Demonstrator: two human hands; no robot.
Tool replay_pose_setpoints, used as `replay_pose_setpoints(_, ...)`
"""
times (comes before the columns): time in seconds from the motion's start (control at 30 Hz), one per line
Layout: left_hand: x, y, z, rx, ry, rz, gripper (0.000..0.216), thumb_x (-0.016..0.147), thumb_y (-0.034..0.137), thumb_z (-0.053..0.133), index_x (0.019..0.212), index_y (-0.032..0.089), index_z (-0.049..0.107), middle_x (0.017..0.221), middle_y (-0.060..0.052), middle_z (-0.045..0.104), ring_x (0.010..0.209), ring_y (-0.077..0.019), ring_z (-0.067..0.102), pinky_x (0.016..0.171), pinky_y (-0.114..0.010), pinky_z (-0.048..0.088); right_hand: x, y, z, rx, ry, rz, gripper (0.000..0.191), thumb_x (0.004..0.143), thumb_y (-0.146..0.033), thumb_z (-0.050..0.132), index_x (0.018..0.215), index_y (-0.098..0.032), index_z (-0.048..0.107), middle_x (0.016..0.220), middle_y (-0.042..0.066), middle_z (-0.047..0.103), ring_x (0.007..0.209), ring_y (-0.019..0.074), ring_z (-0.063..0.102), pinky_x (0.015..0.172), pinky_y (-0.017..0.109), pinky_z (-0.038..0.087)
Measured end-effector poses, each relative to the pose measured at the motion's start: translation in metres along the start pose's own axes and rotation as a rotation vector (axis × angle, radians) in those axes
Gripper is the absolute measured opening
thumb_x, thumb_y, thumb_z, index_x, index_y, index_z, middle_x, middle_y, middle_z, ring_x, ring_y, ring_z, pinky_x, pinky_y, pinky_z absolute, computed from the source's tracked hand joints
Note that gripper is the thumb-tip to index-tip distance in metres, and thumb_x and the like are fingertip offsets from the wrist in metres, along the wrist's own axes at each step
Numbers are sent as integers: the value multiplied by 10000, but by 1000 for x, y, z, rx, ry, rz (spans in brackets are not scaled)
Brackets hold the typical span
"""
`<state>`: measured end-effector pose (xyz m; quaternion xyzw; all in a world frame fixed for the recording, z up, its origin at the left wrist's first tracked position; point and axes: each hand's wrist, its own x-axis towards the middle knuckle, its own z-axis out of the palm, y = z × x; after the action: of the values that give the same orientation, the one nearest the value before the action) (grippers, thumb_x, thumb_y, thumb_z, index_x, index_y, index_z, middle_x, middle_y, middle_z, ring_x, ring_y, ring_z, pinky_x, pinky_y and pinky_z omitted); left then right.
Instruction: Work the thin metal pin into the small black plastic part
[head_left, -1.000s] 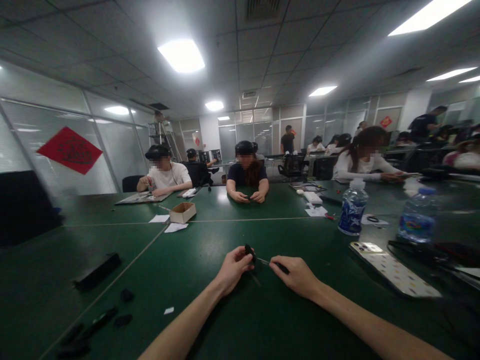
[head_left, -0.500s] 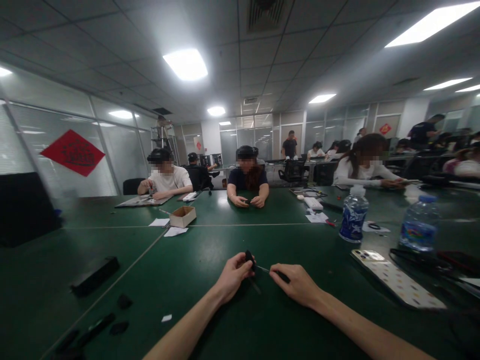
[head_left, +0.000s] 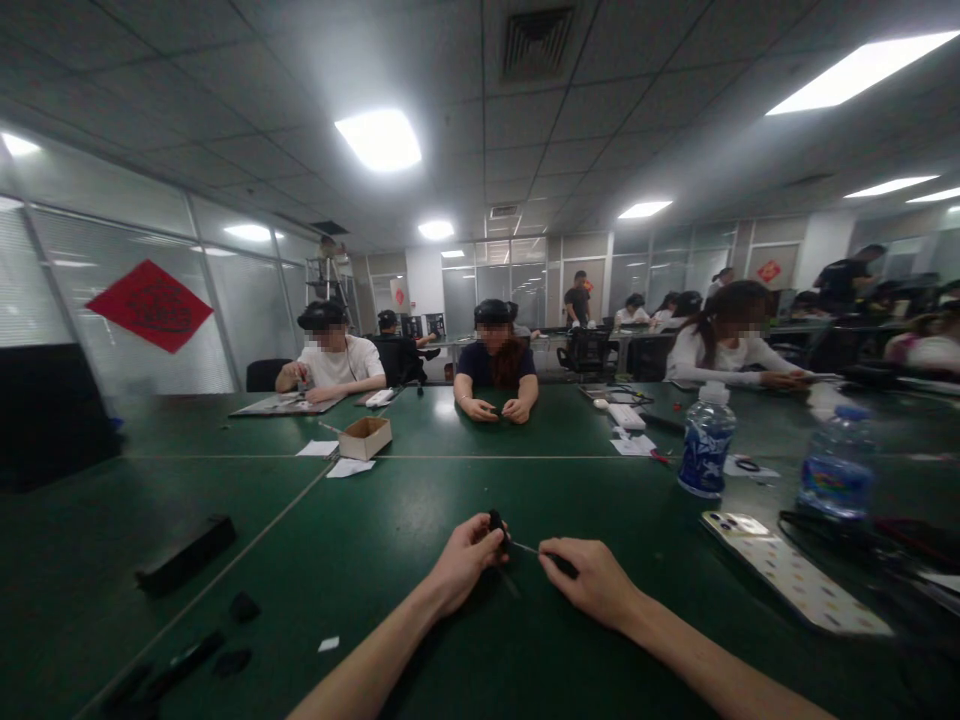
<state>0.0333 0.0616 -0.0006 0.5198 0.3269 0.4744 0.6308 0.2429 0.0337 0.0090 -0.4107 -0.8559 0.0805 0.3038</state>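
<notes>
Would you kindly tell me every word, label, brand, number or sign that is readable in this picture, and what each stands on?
No text can be read with certainty.
Large red diamond sign on the glass partition: dark characters, too blurred.
Small red diamond on the right: too small.
White-capped bottle: markings too blurred.
Blue-capped bottle: markings too blurred.
Black piece in the left hand: no lettering visible.

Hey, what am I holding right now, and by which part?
Your left hand pinches a small black piece by the side nearest that hand; your right hand holds a thin-shafted tool by its dark handle.
</notes>
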Motion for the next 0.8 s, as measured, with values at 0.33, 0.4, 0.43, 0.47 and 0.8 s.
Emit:
replay_pose_setpoints(0.33,-4,3,-1,56,-106,3,289,732,372,666,881,127,626,853,-49,559,763,-142,512,695,-266,412,-2,3,-1,2,2,-82,249,885,-270,436,914,-182,667,731,23,652,625,137,591,601,243,452)
replay_pose_setpoints(0.4,-4,4,-1,66,-103,11,282,737,365,661,885,127,624,858,-51,561,770,-145,514,701,-268,414,-2,3,-2,19,-4,-84,253,889,-273,432,915,-181,666,735,23,651,631,135,591,606,241,457)
replay_pose_setpoints(0.43,-4,4,-1,70,-99,13,284,735,362,663,890,128,624,866,-53,563,778,-148,517,708,-271,415,-2,2,-3,27,-4,-85,256,890,-274,431,916,-179,667,738,24,651,634,136,591,610,242,461)
replay_pose_setpoints(0.47,-4,4,-1,73,-96,15,290,733,361,665,902,129,623,880,-58,567,793,-154,521,719,-276,417,-2,2,-3,34,-5,-85,258,891,-275,429,920,-179,667,743,25,652,637,136,592,612,242,465)
replay_pose_setpoints(0.8,-6,8,1,37,-76,5,315,728,382,669,923,138,624,910,-69,558,835,-168,521,739,-286,424,-1,-2,-2,31,-22,-35,257,903,-275,417,921,-193,660,756,17,651,646,135,591,608,238,470)
